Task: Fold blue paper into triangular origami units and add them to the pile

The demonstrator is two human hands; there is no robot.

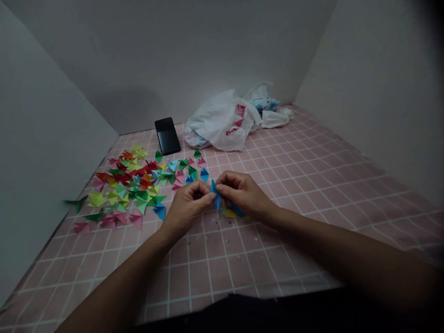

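A narrow blue piece of folded paper, pointed at top and bottom, is held upright between my two hands. My left hand pinches its left side with thumb and fingertips. On the other side, my right hand grips it the same way, its fingers closed. Under my right hand lie sheets of yellow and blue paper, partly hidden by it. Many small folded paper figures in red, green, yellow, pink and blue are spread to the left. A blue folded figure lies close to my left wrist.
At the back stands a black phone, tilted, near the wall. Beside it sits a crumpled white plastic bag with red print, and further right another bag. A pink checked cloth covers the surface, with pale walls around it.
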